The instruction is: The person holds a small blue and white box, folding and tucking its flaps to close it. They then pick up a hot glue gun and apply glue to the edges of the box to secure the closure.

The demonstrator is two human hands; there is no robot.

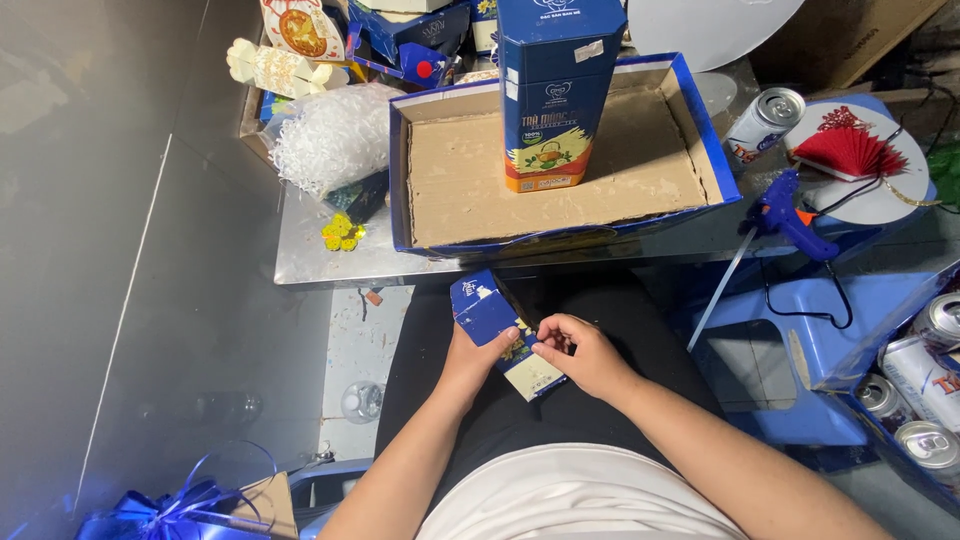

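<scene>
A person, seen from above, holds a small box (503, 333) over the lap. It is smooth printed cardboard, dark blue with a pale lower panel, long and flat-sided, tilted so its top end points up and to the left. The left hand (472, 357) wraps its near side, thumb pressed on the front face. The right hand (583, 352) pinches the box's edge with fingertips pressed together; what lies under those fingers is hidden.

Just beyond the grip stands a metal surface (320, 262), dull and scratched. On it rests a shallow tray (562, 236), blue-rimmed with a bare brown cardboard floor, and inside it stands a tall box (553, 90), glossy blue, its top cut off by the frame. Left of the tray sits a crinkled clear plastic bag (330, 135). To the right of the grip, a blue glue gun (790, 215) lies on a blue plastic stool (800, 340), and shiny drink cans (925, 385) sit in a box cut off at the edge.
</scene>
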